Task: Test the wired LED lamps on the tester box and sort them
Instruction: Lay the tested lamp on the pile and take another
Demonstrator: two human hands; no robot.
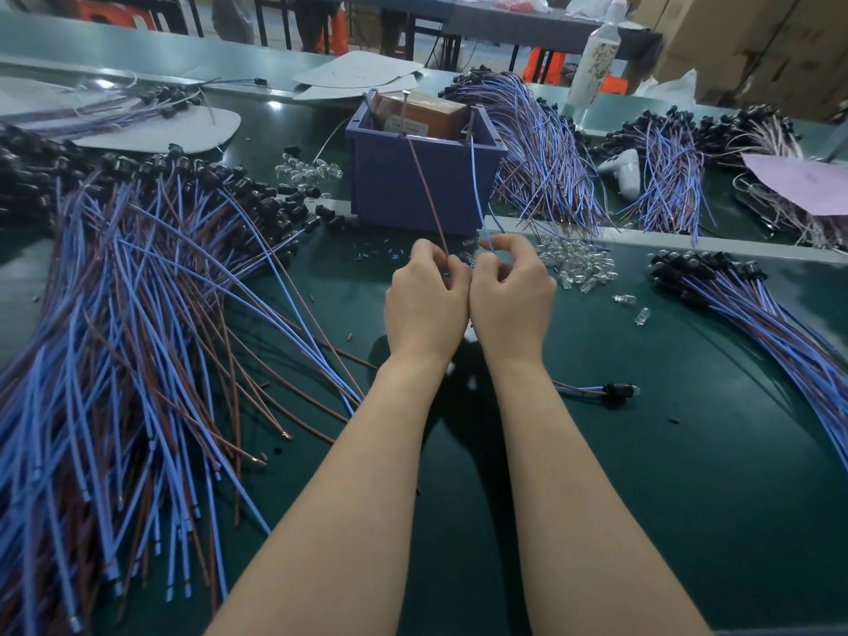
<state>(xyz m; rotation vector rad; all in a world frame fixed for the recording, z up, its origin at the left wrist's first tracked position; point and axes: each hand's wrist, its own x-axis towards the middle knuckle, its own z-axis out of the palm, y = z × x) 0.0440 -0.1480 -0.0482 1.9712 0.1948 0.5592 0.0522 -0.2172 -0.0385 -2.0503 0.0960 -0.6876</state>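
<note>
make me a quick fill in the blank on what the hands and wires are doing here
The left hand pinches one wire coloured ____.
The right hand pinches the other wire coloured ____.
The number of wires running from the hands up to the box is ____.
The loose clear bulbs lie to the ____ of the right hand.
Missing words: brown, blue, two, right.

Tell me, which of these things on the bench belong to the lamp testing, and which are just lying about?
In the job:
left hand, pinching the brown wire
right hand, pinching the blue wire
tester box
pile of wired lamps on the left
smaller bundle on the right

Lying about:
white bottle
pink paper
white handheld tool
grey card sheets
</note>
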